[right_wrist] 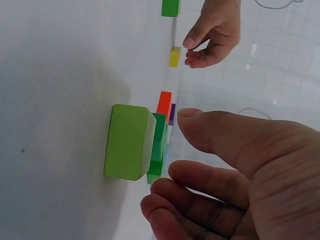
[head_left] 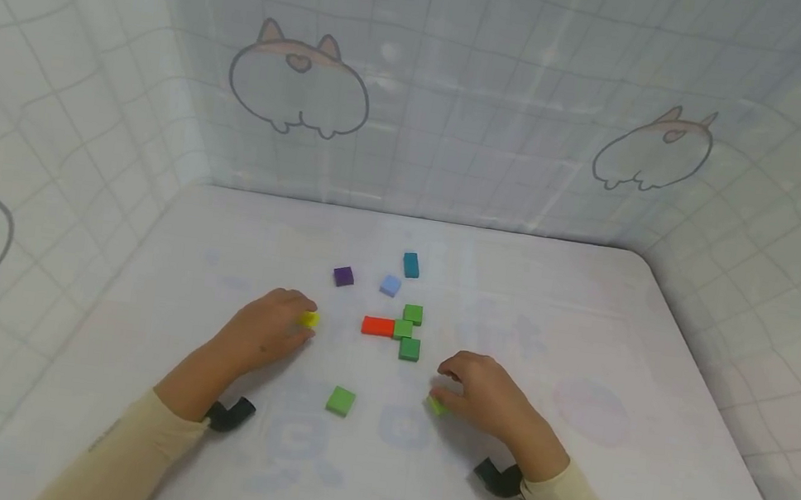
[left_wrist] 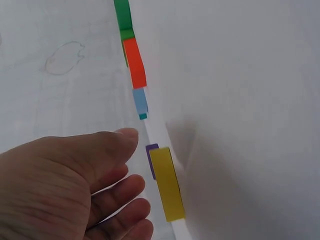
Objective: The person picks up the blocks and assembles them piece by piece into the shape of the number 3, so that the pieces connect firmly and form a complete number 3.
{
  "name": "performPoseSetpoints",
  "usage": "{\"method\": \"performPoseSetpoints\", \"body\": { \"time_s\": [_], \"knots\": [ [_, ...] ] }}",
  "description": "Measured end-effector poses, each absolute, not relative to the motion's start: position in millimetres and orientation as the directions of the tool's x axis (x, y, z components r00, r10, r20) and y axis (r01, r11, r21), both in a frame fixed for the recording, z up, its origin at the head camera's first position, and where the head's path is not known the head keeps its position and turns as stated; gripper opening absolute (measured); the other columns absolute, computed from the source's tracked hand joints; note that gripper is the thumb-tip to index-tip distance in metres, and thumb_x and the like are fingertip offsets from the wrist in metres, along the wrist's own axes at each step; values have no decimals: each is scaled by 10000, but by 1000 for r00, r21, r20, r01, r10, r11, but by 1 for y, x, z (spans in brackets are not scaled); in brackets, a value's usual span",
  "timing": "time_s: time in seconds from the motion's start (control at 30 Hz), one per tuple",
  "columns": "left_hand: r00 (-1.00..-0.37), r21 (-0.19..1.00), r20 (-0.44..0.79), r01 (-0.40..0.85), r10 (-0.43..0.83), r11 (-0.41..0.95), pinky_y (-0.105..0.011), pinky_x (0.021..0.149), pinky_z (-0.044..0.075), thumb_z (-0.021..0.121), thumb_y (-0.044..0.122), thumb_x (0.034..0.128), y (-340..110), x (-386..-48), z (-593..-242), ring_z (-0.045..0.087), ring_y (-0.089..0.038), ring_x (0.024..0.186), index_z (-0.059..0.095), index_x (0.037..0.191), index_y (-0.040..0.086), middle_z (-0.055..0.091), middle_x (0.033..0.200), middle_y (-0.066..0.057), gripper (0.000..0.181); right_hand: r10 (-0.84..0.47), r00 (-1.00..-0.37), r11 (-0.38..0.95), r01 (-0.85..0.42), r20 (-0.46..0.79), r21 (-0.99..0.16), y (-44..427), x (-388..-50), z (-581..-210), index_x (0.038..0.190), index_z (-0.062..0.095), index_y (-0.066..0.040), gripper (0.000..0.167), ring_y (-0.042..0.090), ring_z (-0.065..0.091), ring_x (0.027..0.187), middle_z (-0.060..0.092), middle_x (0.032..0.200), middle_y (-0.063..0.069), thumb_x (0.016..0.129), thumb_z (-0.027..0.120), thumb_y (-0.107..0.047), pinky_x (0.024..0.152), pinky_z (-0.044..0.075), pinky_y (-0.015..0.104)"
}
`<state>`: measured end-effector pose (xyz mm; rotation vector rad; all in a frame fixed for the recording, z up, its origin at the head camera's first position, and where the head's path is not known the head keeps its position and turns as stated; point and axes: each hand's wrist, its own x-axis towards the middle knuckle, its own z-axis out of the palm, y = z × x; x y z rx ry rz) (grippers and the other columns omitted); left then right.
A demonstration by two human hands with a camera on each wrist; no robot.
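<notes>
My left hand (head_left: 263, 331) hovers beside a yellow block (head_left: 310, 319), thumb and fingers parted. In the left wrist view a gap shows between the fingertips and the yellow block (left_wrist: 167, 185). Over on the right, my right hand (head_left: 490, 399) is just above a lime green block (head_left: 436, 405), partly hidden under its fingers. The right wrist view has that lime green block (right_wrist: 127, 142) standing free, with the thumb and loosely bent fingers apart from it. Between the hands, a red block (head_left: 378, 326) touches a green block (head_left: 401, 330).
Two more green blocks, one (head_left: 413, 314) behind and one (head_left: 409, 349) in front, adjoin the middle green one. Farther back lie purple (head_left: 343, 276), light blue (head_left: 390, 285) and teal (head_left: 410, 265) blocks. Another green block (head_left: 340, 401) lies nearer. Patterned cloth walls (head_left: 461, 124) surround the white table (head_left: 552, 302).
</notes>
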<state>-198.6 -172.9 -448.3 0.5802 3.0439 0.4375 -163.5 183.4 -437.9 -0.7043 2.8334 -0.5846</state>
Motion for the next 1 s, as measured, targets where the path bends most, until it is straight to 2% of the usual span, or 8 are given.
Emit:
{"method": "performPoseSetpoints", "body": {
  "time_s": [0.5,0.7,1.0],
  "knots": [
    [-931,240,17,359,366,902,-482,1019,485,711,229,919,-179,-204,-449,571,-301,1171,645,1245,36,624,1254,-118,384,-395,-909,860,-316,-133,-400,184,-154,-437,986,726,-89,276,97,560,783,646,861,-62,821,819,-290,764,529,328],
    [-930,228,12,361,368,904,-481,1018,484,712,237,924,-182,-206,-450,565,-302,1180,649,1240,40,622,1259,-119,378,-407,-906,858,-337,-113,-388,183,-150,-440,949,716,-92,254,88,539,744,612,809,-79,825,816,-290,732,520,316],
    [-920,225,9,384,392,896,-471,1010,490,694,196,939,-183,-211,-452,581,-293,1154,678,1180,60,631,1241,-103,278,-413,-905,851,-346,-98,-395,182,-149,-441,975,725,-75,250,86,542,740,627,815,-69,826,817,-254,718,517,316]
  ]
}}
